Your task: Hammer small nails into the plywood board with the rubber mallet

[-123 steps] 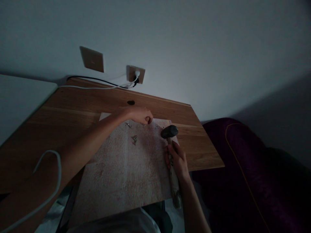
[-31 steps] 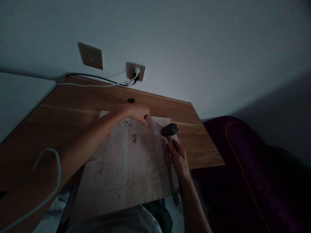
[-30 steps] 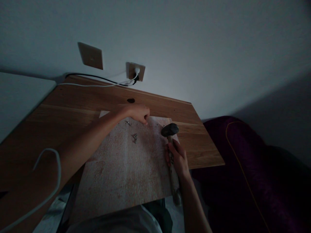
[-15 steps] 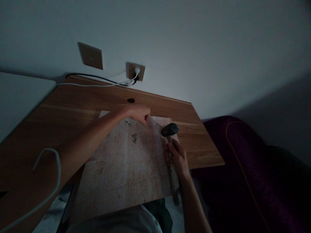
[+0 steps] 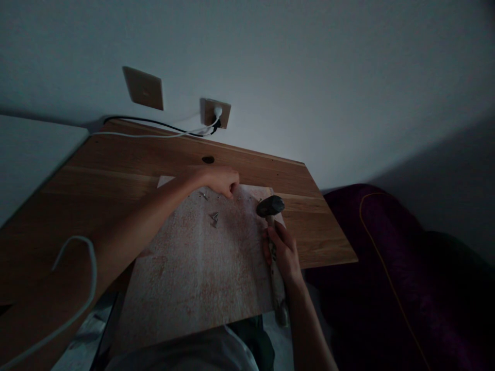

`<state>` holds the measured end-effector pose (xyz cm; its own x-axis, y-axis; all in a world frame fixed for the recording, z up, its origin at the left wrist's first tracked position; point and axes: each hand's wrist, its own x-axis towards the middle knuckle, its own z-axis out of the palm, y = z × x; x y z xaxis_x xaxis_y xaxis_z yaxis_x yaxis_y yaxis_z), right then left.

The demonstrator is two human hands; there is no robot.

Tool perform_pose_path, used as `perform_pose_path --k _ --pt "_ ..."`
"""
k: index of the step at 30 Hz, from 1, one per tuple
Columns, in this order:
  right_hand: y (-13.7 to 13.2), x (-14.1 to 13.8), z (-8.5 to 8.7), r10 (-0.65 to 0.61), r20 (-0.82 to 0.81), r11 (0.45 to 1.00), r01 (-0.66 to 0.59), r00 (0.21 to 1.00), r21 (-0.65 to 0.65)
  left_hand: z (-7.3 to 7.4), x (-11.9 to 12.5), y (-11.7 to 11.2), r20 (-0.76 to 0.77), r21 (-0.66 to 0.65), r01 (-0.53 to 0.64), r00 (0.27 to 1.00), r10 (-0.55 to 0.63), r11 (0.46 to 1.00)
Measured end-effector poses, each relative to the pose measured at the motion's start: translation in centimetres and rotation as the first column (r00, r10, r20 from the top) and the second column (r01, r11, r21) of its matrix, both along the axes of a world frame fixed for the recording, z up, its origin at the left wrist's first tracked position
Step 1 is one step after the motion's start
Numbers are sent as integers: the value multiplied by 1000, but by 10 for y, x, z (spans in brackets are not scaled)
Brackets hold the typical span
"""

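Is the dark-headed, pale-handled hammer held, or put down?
Held: the right hand grips the hammer around its pale handle. Whether it touches the whitish rectangular board, I cannot tell.

Hammer (image 5: 277,283) has dk grey head, pale beige handle w/ dk marks. Board (image 5: 201,278) is off-wht w/ reddish-brn flecks; screws (image 5: 214,220) are silvery. Worktop (image 5: 320,232) is mid-brn w/ streaky woodgrain. Socket plate (image 5: 225,115) is tan; fabric (image 5: 402,247) is deep purple w/ yellowish piping.
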<state>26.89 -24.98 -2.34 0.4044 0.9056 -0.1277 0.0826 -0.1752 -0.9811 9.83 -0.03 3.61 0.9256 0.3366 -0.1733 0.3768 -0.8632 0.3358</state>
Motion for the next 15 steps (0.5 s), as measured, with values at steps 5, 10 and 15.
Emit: perform_pose_path --k 5,10,15 --pt "0 -1 1 4 17 1000 -4 1000 2 0 0 1 18 -14 3 1000 -3 1000" --pt "-1 -2 2 7 18 1000 -7 1000 -12 2 1 -1 9 -2 -8 1000 8 1000" --pt "-2 -1 2 26 14 1000 -26 1000 -11 1 0 -2 27 -20 14 1000 -14 1000"
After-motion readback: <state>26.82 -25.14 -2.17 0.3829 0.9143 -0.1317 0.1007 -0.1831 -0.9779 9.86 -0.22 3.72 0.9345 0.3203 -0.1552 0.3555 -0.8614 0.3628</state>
